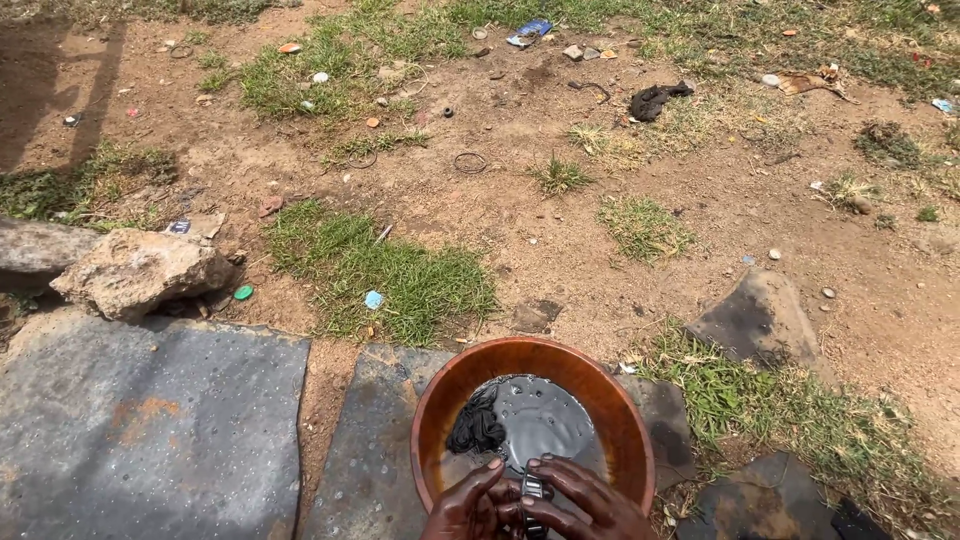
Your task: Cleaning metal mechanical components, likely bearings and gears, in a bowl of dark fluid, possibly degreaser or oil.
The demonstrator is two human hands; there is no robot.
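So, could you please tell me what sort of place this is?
Probably an outdoor yard: bare dirt ground with grass patches, scattered litter and a rock. Both hands, left hand and right hand, work over a brown basin of water.

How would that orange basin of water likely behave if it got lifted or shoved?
The orange basin holds dark water and a black cloth, so it is probably heavy for its size and apt to slosh. Its wet rim may be slippery. Sitting on flat slabs, it likely slides rather than tips.
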